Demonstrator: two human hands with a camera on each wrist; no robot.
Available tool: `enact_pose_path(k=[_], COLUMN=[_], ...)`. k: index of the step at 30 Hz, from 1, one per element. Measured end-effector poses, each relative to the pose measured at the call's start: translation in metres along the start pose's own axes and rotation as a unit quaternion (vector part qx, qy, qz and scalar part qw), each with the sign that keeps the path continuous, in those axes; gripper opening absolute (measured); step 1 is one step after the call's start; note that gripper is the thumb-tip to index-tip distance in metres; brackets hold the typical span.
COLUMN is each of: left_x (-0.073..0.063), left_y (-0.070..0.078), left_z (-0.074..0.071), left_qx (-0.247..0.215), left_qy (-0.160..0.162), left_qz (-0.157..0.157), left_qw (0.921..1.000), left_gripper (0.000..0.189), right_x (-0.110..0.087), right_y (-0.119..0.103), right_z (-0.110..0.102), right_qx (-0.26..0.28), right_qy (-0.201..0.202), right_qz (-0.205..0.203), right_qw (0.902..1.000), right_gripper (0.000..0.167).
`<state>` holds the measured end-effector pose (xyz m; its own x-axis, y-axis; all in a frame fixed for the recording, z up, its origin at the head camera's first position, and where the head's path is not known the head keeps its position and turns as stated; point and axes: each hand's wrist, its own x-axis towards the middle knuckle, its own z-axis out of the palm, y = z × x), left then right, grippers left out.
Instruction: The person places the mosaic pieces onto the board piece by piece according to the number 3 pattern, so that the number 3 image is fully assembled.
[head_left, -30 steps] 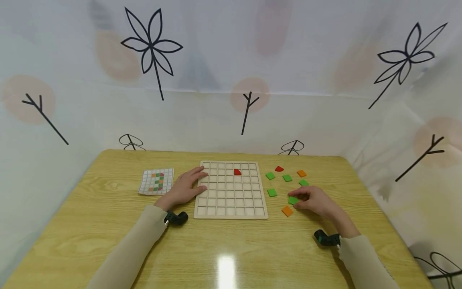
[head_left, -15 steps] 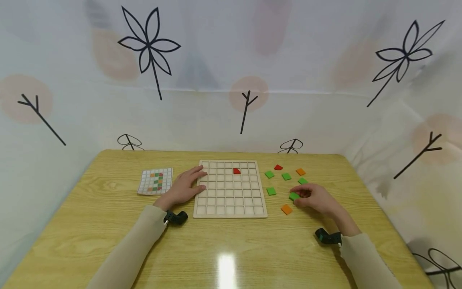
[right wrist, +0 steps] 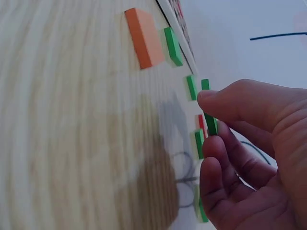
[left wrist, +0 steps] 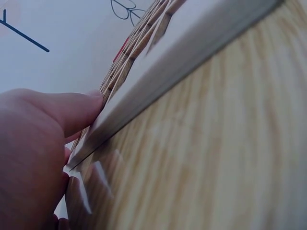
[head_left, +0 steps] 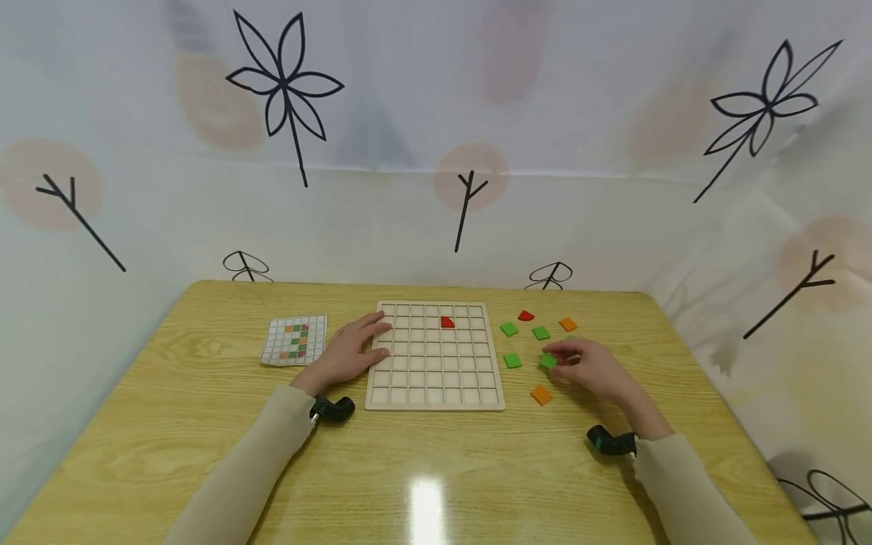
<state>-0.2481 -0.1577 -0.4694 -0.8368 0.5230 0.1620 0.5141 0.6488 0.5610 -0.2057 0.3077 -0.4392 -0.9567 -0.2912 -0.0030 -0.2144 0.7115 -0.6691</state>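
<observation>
My right hand (head_left: 591, 369) pinches a green square tile (head_left: 548, 362) between thumb and fingers, right of the wooden grid board (head_left: 436, 404). In the right wrist view the green tile (right wrist: 209, 115) is held edge-on, above the table. My left hand (head_left: 349, 351) rests on the board's left rim with its fingers loosely extended. The left wrist view shows the thumb (left wrist: 79, 109) on the rim of the board (left wrist: 144, 91). One red quarter-round piece (head_left: 446, 322) lies in a cell of an upper row.
Loose green tiles (head_left: 512, 361), orange tiles (head_left: 541, 394) and a red quarter-round piece (head_left: 526, 316) lie right of the board. A pattern card (head_left: 275, 344) with a coloured grid lies left of it. The wooden table (head_left: 381, 469) meets a printed cloth backdrop (head_left: 381, 227).
My right hand has lifted the green tile from the table and moved it slightly left and away from me. The left hand stays on the board.
</observation>
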Motion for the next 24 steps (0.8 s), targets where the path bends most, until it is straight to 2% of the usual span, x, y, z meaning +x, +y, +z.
enact_pose_path(k=[5,12,24], left_x=[0.000,-0.001,0.000], left_y=[0.001,0.001,-0.001], left_z=[0.000,0.000,0.002], left_qx=[-0.001,0.000,-0.010], left_qy=[0.000,0.005,0.016], left_qz=[0.002,0.001,-0.004], left_qw=[1.0000,1.0000,0.9998], left_gripper=[0.054,0.054,0.054], right_x=[0.006,0.021,0.060], right_y=[-0.007,-0.020,-0.050], right_z=[0.003,0.016,0.044], right_qx=[-0.001,-0.006,0.017], right_qy=[0.009,0.017,0.038], right_qz=[-0.016,-0.061,-0.081], right_qw=[0.9998,0.9980,0.9959], right_gripper=[0.037,0.032,0.031])
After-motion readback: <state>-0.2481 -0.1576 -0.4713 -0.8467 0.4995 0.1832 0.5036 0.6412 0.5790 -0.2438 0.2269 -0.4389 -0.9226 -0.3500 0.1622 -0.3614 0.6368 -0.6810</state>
